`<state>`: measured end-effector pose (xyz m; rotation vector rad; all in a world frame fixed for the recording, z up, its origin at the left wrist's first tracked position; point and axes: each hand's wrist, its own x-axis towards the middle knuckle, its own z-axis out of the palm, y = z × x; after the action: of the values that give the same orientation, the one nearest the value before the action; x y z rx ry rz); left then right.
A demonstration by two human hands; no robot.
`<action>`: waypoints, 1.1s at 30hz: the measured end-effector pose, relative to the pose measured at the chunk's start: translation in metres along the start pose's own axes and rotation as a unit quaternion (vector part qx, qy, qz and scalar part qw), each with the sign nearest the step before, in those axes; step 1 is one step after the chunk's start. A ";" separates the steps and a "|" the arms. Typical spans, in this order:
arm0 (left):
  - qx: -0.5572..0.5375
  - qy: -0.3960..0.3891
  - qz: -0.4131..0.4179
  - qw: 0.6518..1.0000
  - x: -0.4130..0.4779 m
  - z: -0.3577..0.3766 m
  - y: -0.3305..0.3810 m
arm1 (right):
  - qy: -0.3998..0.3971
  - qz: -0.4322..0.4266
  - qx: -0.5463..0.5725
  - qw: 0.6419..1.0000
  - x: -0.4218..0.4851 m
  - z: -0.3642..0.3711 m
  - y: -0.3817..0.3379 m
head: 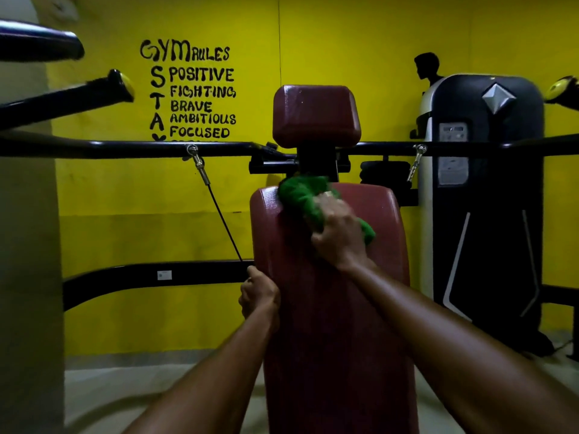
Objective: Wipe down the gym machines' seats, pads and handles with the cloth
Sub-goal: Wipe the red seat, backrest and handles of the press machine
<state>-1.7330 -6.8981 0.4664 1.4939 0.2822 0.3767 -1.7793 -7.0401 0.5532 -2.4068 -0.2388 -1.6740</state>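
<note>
- Our left hand (260,296) grips the left edge of the long maroon vinyl back pad (329,324).
- Our right hand (336,228) holds the bunched green terry cloth (300,195) against the pad's top edge. It looks soft and light, so we judge a full-palm hold best.
- The slick vinyl should wipe easily.
- Beyond stand a maroon cushioned headrest (316,115), a black steel crossbar (125,149) and a yellow painted wall (125,230).

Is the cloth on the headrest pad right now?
No, the right hand presses the green cloth against the top of the long back pad, below the headrest pad.
</note>
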 end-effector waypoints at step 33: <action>0.051 -0.002 0.027 0.998 -0.009 -0.007 0.003 | -0.123 -0.105 -0.009 0.987 0.041 0.022 -0.026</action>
<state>-1.7447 -6.8954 0.4680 1.6048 0.2603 0.4072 -1.7517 -7.0085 0.5859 -2.6815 -0.5352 -1.4557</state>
